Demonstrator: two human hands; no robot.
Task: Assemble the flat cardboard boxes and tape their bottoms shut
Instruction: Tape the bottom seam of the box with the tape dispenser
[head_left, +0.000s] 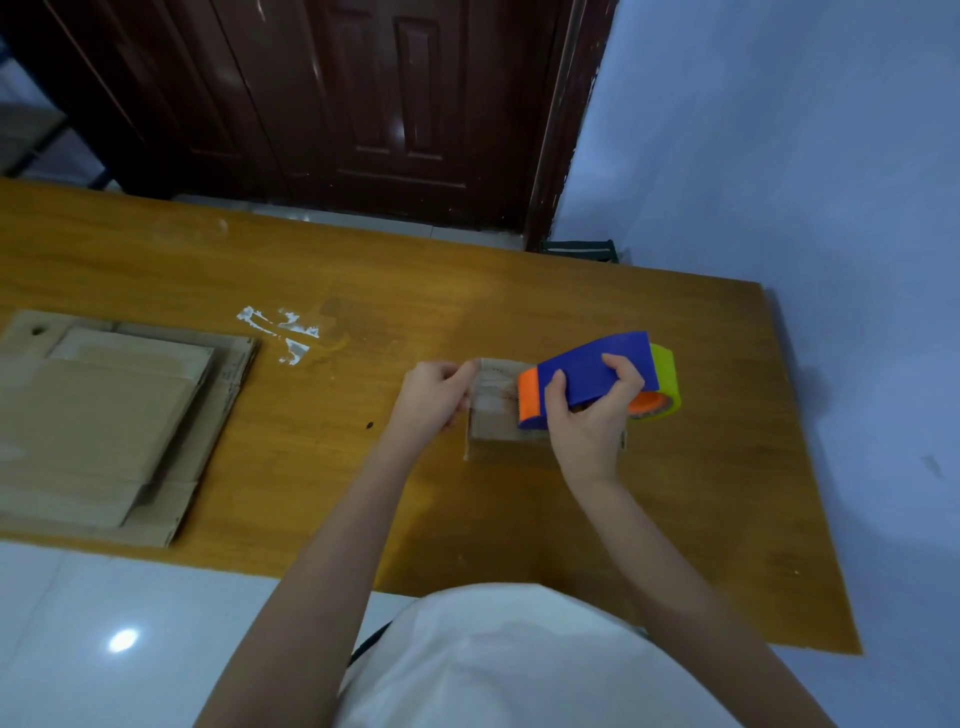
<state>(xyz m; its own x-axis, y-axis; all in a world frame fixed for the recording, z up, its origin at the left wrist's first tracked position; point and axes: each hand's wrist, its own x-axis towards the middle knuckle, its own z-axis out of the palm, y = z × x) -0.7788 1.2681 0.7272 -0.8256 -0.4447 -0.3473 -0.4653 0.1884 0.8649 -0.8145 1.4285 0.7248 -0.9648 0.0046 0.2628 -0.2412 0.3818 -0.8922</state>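
Two hands are engaged on one small cardboard box (493, 415), which is located right of the frame's centre on the wooden table (363, 270). The tape dispenser (592, 379), blue-bodied with an orange front and a yellow-green roll at its rear, is gripped by the right hand (592, 415), with the fingers curled over the top and the thumb wrapped around the near side; its orange front is set against the box's upper face. The box's left edge is pinched by the left hand (436, 397), with the fingers curled over it. A pale strip of tape (491, 397) is seen across the upper face, between the two hands. Several faults are judged possible. If the box is not held firmly, it may be dragged along by the dispenser and the strip laid askew. If the left fingertips are kept in the tape's path, they may be caught under the adhesive. If the dispenser is lifted before the cut is made, the strip may be stretched or peeled back. A stack of flat cardboard (104, 415) is kept at the left of the frame, well apart from the work, with white residue (280, 332) between them.
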